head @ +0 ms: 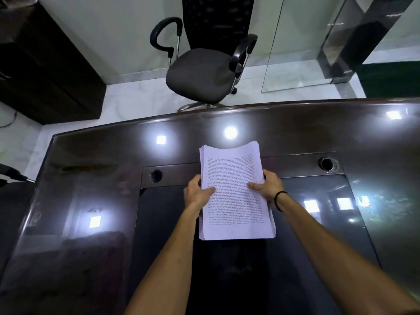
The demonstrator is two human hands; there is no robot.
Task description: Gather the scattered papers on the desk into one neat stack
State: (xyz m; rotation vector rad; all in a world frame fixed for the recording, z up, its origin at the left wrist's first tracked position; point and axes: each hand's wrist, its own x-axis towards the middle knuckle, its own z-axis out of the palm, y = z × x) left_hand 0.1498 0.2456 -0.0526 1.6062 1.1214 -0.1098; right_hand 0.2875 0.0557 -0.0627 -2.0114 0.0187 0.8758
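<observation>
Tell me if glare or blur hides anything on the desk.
Head view: ceiling-light reflections glare off the glossy desk, though no loose sheet shows; the paper stack in the left hand and right hand is sharp, its text too small; wide-angle distortion bends the desk edge.

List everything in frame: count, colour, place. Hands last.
stack of white printed paper sheets: one stack, white with black text, mid-desk, held at both side edges
glossy dark brown wooden desk: one, fills lower frame
round cable holes in the desk: two, dark, left and right of the stack
black office chair with curved armrests: one, black and grey, beyond the desk's far edge
dark wooden cabinet: one, upper left
glass panel: one, clear, upper right
black wristband: one, on right wrist
left hand: grips the stack's left edge, thumb on top
right hand: grips the stack's right edge, thumb on top
</observation>
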